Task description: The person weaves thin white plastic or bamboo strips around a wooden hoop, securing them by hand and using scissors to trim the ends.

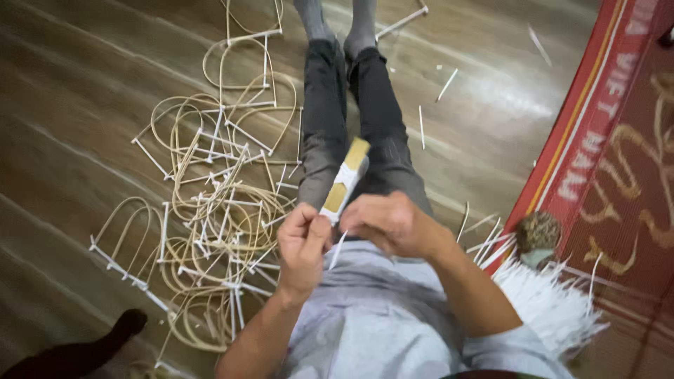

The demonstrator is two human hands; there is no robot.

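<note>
I sit on a wooden floor with my legs stretched out. My left hand (pixel 303 242) pinches the near end of a flat tan strip wrapped in white (pixel 346 181), which points away over my thighs. My right hand (pixel 388 223) is closed beside it and touches the same near end. A thin white strand (pixel 338 250) hangs down between both hands.
A heap of bent tan loops tied to white sticks (pixel 217 210) lies on the floor at my left. A bundle of white sticks (pixel 544 302) lies at my right, by a small round woven thing (pixel 538 231) and a red patterned mat (pixel 618 161). A dark furry shape (pixel 77 354) is at bottom left.
</note>
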